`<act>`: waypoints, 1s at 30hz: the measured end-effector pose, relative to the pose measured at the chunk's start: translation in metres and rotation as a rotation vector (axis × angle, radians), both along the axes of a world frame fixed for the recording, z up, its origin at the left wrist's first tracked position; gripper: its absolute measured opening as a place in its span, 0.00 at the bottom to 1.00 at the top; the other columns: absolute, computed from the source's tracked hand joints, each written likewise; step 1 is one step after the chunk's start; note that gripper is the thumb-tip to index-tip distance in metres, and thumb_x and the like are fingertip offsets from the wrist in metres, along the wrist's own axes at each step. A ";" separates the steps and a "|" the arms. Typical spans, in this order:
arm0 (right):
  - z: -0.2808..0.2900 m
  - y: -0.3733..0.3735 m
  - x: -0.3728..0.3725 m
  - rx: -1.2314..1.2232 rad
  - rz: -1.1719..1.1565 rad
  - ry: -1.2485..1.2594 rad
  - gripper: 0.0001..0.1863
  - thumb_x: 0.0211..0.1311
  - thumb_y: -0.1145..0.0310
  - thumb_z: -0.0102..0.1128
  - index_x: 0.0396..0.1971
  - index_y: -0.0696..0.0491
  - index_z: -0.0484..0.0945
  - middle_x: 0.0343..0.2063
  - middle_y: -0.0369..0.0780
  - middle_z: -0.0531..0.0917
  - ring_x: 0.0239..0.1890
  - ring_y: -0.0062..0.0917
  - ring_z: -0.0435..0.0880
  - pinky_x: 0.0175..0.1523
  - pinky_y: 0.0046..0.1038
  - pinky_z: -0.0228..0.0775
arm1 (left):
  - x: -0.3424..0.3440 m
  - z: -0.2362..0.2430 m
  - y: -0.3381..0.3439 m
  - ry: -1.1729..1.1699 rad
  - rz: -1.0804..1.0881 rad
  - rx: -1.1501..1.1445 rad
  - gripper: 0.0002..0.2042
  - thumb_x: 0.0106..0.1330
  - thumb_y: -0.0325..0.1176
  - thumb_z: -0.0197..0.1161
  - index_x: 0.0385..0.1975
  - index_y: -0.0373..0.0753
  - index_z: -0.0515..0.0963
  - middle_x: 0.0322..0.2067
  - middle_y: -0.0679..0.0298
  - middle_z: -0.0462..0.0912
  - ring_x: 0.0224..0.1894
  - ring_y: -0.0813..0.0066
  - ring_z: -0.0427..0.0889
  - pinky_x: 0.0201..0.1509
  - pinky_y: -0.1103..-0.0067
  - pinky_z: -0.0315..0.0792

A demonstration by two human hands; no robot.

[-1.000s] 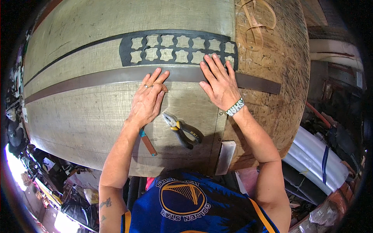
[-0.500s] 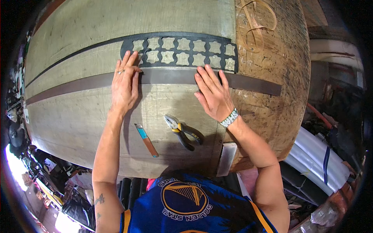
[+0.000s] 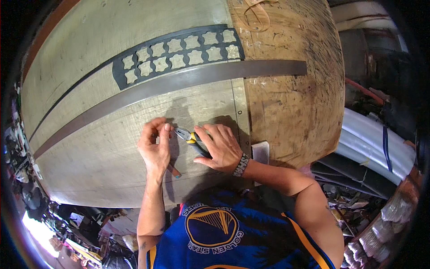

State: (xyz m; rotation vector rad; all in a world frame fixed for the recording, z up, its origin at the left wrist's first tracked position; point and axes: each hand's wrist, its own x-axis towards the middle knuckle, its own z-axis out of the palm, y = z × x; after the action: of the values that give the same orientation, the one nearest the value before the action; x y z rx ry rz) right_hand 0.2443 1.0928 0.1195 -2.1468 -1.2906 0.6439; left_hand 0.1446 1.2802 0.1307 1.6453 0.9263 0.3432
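My right hand grips a pair of pliers with yellow and dark handles, jaws pointing left. My left hand is just left of the jaws, fingers pinched together near the tip; whether it holds something small I cannot tell. Both hands rest on a pale metal sheet on a wooden workbench. A long dark metal strip runs across the sheet above the hands. Beyond it lies a dark panel with star-shaped cutouts. An orange and blue pen shows partly under my left wrist.
A small white block sits at the bench's near edge by my right wrist. White pipes and scrap lie to the right of the bench. Cluttered items fill the floor at lower left. Loops of tan cord lie at the far side.
Both hands left the dark strip and moved toward me. My right hand picked up the pliers from the sheet. My left hand came in beside the plier jaws.
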 end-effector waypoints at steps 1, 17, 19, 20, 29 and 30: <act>0.003 -0.003 -0.002 0.017 -0.005 0.000 0.48 0.46 0.50 0.76 0.65 0.56 0.65 0.55 0.46 0.71 0.55 0.40 0.71 0.60 0.41 0.61 | -0.006 0.001 -0.001 0.057 -0.061 -0.051 0.09 0.71 0.26 0.62 0.47 0.32 0.82 0.33 0.63 0.86 0.35 0.82 0.83 0.38 0.83 0.77; -0.048 -0.058 0.178 0.022 -0.362 -0.561 0.34 0.64 0.56 0.62 0.68 0.50 0.67 0.69 0.45 0.67 0.74 0.40 0.60 0.74 0.53 0.44 | 0.065 -0.035 0.029 -0.033 -0.290 0.958 0.04 0.61 0.25 0.68 0.35 0.40 0.82 0.65 0.57 0.73 0.70 0.56 0.67 0.72 0.58 0.60; -0.048 -0.061 0.193 0.023 -0.284 -0.559 0.34 0.63 0.58 0.65 0.68 0.47 0.68 0.69 0.44 0.68 0.74 0.39 0.60 0.74 0.54 0.44 | 0.070 -0.047 0.048 0.013 -0.239 1.005 0.05 0.63 0.23 0.66 0.37 0.39 0.80 0.66 0.56 0.72 0.72 0.55 0.64 0.75 0.57 0.56; -0.048 -0.063 0.201 0.019 -0.259 -0.554 0.33 0.62 0.57 0.66 0.67 0.45 0.69 0.68 0.42 0.69 0.73 0.37 0.61 0.74 0.54 0.45 | 0.069 -0.050 0.052 0.001 -0.254 0.994 0.05 0.64 0.22 0.64 0.38 0.37 0.80 0.65 0.57 0.73 0.71 0.56 0.66 0.74 0.56 0.58; -0.041 -0.063 0.221 0.062 -0.197 -0.528 0.30 0.56 0.55 0.69 0.60 0.43 0.77 0.53 0.36 0.80 0.59 0.32 0.75 0.71 0.51 0.51 | 0.070 -0.058 0.052 0.055 -0.316 0.995 0.03 0.65 0.22 0.63 0.37 0.37 0.79 0.60 0.60 0.79 0.68 0.60 0.72 0.72 0.56 0.62; -0.040 -0.062 0.220 0.066 -0.192 -0.522 0.30 0.56 0.55 0.69 0.60 0.43 0.77 0.52 0.36 0.80 0.58 0.32 0.76 0.71 0.51 0.52 | 0.069 -0.058 0.051 0.063 -0.319 0.992 0.03 0.66 0.22 0.63 0.37 0.37 0.79 0.60 0.60 0.79 0.68 0.59 0.72 0.72 0.56 0.62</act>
State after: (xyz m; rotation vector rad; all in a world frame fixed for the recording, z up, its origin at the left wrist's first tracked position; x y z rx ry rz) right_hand 0.4645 1.0307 0.0797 -2.4347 -1.3045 -0.0482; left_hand 0.2136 1.3316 0.0725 2.6770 0.5200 0.5829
